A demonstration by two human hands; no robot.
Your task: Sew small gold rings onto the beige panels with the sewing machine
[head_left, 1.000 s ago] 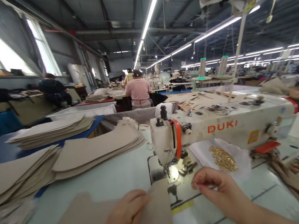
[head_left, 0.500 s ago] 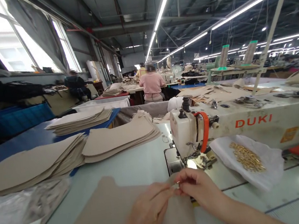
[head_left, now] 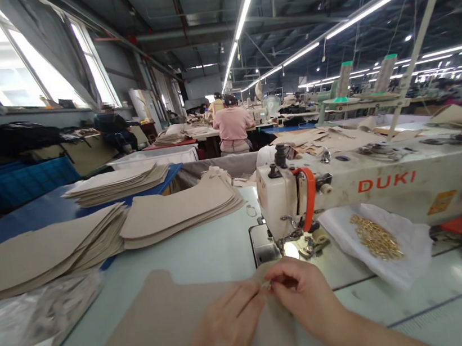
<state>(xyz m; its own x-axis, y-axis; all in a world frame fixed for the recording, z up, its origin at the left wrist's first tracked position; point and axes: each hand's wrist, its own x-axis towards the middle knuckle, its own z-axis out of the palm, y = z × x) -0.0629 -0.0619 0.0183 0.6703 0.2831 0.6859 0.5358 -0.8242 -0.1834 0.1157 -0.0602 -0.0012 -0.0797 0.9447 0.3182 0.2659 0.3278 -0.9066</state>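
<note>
A flat beige fabric piece [head_left: 149, 325] lies on the table under my hands, its upper edge in front of the sewing machine [head_left: 285, 194]. My left hand [head_left: 233, 317] is closed on its edge, fingertips pinched together. My right hand [head_left: 304, 294] pinches thumb against forefinger right beside the left fingertips. A small shiny metal piece [head_left: 267, 285] shows between the two sets of fingertips, partly hidden. Just past my right hand, a white cloth-like wrapper [head_left: 413, 262] holds a heap of small gold metal fittings [head_left: 378, 237].
Stacks of cut beige pieces [head_left: 180, 211] lie beyond my hands, with another stack [head_left: 44, 243] farther left. A clear plastic bag [head_left: 34, 329] with a barcode label rests at the left edge. Farther off, a person in pink [head_left: 233, 127] sits with their back to me.
Both hands stay together at the fabric edge, with slight finger movement. A gold glint by the right fingertips now looks paler. The whole view has shifted a little.
</note>
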